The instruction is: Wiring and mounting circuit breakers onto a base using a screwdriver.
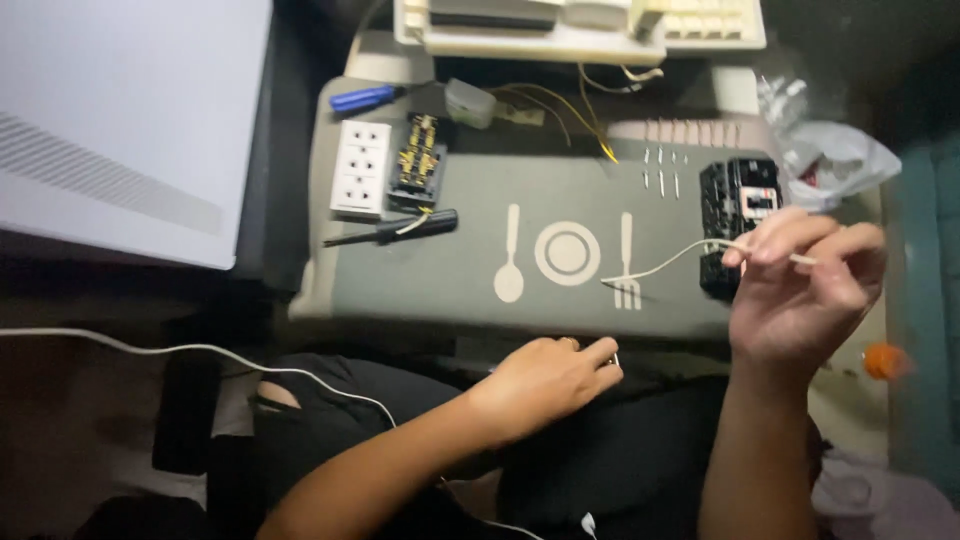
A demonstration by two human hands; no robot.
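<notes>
Pinching a thin white wire [672, 260] between its fingers, the right hand [800, 290] hovers at the table's right edge beside a black terminal block [735, 215]; the left hand [548, 380], at the near edge, nips a small metal piece. A white socket faceplate [361, 167] and its opened insert [418, 160] lie apart at the left edge, so the work looks unfinished; a crumpled clear bag [835, 155] sits at the far right corner

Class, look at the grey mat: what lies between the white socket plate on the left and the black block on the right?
In the head view, between the white socket plate and the black block lie an opened socket insert, a black-handled screwdriver and the mat's printed spoon, plate and fork.
</notes>
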